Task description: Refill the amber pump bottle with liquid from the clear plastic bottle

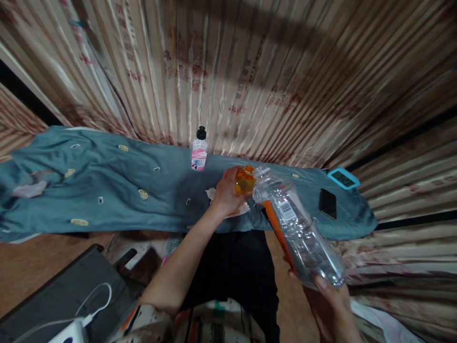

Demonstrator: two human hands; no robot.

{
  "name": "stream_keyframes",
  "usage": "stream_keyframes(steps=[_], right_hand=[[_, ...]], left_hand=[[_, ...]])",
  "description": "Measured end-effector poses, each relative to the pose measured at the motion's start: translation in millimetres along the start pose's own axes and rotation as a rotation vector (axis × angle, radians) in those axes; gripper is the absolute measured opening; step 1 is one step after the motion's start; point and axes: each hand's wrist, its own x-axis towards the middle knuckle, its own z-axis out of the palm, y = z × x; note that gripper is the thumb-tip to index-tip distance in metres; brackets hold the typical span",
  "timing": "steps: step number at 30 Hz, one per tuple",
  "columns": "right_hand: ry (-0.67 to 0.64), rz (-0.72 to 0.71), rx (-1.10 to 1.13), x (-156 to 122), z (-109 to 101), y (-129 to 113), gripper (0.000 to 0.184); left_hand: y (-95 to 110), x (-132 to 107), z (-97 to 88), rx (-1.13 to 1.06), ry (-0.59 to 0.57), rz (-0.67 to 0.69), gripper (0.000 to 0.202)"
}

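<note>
My left hand (226,193) is closed around a small amber cup or jar (244,181) holding a yellowish liquid, above the cloth-covered surface. In my right hand (330,297) is the base of a large clear plastic bottle (303,231) with an orange label and a barcode. The bottle lies tilted, its open mouth close to the amber container's rim; whether they touch I cannot tell. Beneath my left hand lies a piece of white tissue (243,209), partly hidden. Behind it stands a small bottle (199,155) with a black cap and a pink label.
A blue-framed digital clock (343,178) and a dark phone (327,203) rest on the green cloth (117,190) at right. Another crumpled tissue (30,189) lies far left. Striped curtains (228,71) hang behind. At lower left, a white cable (107,297) crosses a dark surface.
</note>
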Motion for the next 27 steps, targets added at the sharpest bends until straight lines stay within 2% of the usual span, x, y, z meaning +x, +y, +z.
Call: stream_keyframes(steps=[5,10,13,18,27], right_hand=[[-0.018,0.007,0.074,3.0,-2.9,8.6,0.073],[0.063,0.081,0.180,9.1,-4.3,17.1,0.072],[0.107,0.137,0.208,13.2,-1.2,16.0,0.068],[0.153,0.202,0.265,15.0,4.3,11.1,0.075],[0.173,0.224,0.315,13.5,4.1,10.7,0.088]], left_hand=[[-1.5,-1.0,-0.3,-0.006,-0.010,-0.008,0.063],[-1.2,-1.6,-0.6,0.001,-0.030,-0.013,0.064],[-0.7,-1.5,-0.6,0.010,-0.035,-0.020,0.068],[0.2,-3.2,-2.0,-0.005,-0.046,0.003,0.077],[0.4,-4.6,-5.5,-0.011,-0.046,0.085,0.084]])
